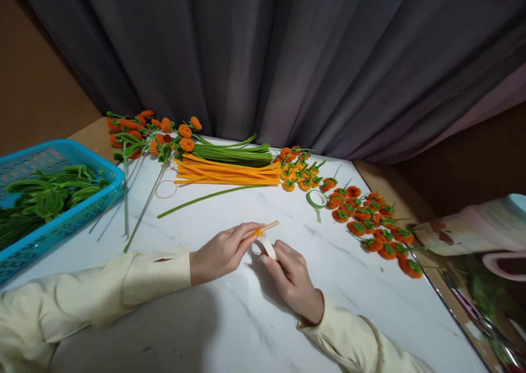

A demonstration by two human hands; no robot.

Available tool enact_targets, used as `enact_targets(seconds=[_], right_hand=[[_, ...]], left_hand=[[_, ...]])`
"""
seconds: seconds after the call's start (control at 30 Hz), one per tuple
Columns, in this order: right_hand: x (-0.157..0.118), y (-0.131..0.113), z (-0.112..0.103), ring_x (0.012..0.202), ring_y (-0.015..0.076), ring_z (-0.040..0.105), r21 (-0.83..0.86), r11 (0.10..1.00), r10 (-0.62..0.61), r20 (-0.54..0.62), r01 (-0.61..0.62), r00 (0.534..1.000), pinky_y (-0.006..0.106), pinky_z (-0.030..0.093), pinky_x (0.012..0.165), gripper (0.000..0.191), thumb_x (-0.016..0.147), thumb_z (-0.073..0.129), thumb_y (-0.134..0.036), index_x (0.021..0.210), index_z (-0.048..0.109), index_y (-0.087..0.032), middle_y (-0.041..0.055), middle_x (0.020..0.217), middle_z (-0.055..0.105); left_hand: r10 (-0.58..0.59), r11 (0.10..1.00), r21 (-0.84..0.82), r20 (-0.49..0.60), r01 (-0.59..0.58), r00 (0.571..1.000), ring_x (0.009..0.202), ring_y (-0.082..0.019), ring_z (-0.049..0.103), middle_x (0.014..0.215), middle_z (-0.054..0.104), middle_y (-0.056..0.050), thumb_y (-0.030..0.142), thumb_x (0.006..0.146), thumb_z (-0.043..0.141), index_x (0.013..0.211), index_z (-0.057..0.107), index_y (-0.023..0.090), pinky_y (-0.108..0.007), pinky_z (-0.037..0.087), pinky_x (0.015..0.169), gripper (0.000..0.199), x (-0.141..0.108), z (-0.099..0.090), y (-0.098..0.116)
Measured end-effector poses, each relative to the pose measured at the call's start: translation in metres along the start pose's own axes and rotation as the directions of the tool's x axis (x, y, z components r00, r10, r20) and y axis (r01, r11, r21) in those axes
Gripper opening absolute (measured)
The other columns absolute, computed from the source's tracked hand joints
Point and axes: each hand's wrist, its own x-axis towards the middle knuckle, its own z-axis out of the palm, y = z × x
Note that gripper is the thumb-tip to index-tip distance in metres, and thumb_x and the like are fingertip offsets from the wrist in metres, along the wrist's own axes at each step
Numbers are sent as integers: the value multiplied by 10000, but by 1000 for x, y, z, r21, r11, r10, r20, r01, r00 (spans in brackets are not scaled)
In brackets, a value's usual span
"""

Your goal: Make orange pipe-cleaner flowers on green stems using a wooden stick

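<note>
My left hand [225, 253] pinches a thin wooden stick [271, 226] with orange fuzzy stem [257, 232] wound around it, near the middle of the table. Just to the right, my right hand [293, 277] grips a curved white strip [268, 247], whose upper end reaches close to the stick. Whether the strip touches the orange winding is too small to tell. Beyond the hands lie a bundle of orange pipe cleaners [230, 171], a green bundle [232, 154] behind it and a single green stem [205, 199].
A blue basket [117, 184] of green pieces stands at the left. Orange flowers [186, 144] lie at the back left, small pumpkin-like pieces [364, 214] at the right, beside a roll of green tape [317, 199]. A pale bottle [468, 228] lies far right.
</note>
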Motion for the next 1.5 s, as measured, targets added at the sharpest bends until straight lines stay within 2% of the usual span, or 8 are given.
enact_targets(seconds=[0.23, 0.53, 0.7, 0.93, 1.07, 1.17, 1.3, 1.5], right_hand=[[1, -1, 0, 546, 142, 416, 0, 1000, 0, -7, 0, 1000, 269, 319, 500, 350, 960, 377, -293, 628, 437, -200, -11, 568, 397], [-2, 0, 1, 568, 149, 401, 0, 999, -43, -1, 43, 999, 275, 309, 523, 332, 966, 371, -288, 653, 428, -196, -11, 573, 377], [-2, -1, 1, 568, 154, 386, 14, 998, -66, -2, 66, 998, 279, 295, 519, 324, 967, 364, -278, 661, 431, -196, -10, 566, 373], [-3, 0, 2, 569, 151, 372, 20, 997, -74, -19, 75, 997, 277, 280, 522, 307, 950, 383, -237, 647, 416, -195, -12, 565, 356], [-2, 1, 2, 560, 145, 369, 35, 997, -64, -11, 64, 998, 270, 274, 518, 311, 936, 407, -232, 628, 386, -197, -19, 561, 344], [0, 1, 1, 540, 133, 369, 65, 997, -32, -17, 33, 999, 263, 270, 510, 323, 931, 414, -229, 614, 362, -198, -25, 564, 336], [0, 3, -1, 532, 124, 365, 99, 995, 5, -51, 0, 999, 257, 268, 509, 316, 925, 414, -211, 616, 350, -195, -26, 574, 337], [-2, 3, 0, 530, 122, 363, 79, 997, 2, -50, 2, 999, 257, 264, 510, 332, 917, 428, -203, 599, 334, -195, -30, 558, 326]], left_hand=[[20, 1000, 21, 6, -20, 1000, 1060, -155, 615, 1184, 616, -95, 158, 941, 362, 1244, 422, 169, -278, 524, 898, 309, 0, -1, 0], [166, 974, 154, 27, -168, 986, 1071, -156, 601, 1179, 611, -96, 130, 949, 332, 1283, 387, 155, -269, 515, 911, 339, 0, -2, -1], [171, 965, 189, 82, -184, 982, 1056, -170, 603, 1120, 631, -91, 134, 956, 317, 1322, 356, 158, -295, 525, 896, 369, -1, -3, -2], [185, 951, 231, 99, -204, 978, 1063, -178, 597, 1203, 594, -98, 137, 959, 312, 1392, 278, 186, -301, 532, 881, 437, -4, -2, -5], [174, 970, 165, 44, -179, 984, 1051, -162, 610, 1176, 613, -92, 129, 951, 328, 1322, 361, 176, -276, 525, 893, 375, -2, -1, -3], [115, 990, 83, -10, -114, 993, 1087, -156, 602, 1211, 599, -98, 137, 944, 361, 1306, 367, 175, -258, 511, 921, 364, 0, -1, -2], [52, 999, 12, -1, -52, 999, 1129, -162, 582, 1272, 569, -102, 154, 941, 375, 1344, 320, 191, -269, 498, 948, 408, 0, -1, -1], [23, 1000, -15, 17, -22, 1000, 1141, -171, 574, 1283, 565, -111, 156, 934, 381, 1334, 354, 177, -275, 481, 966, 402, 0, -2, 0]])
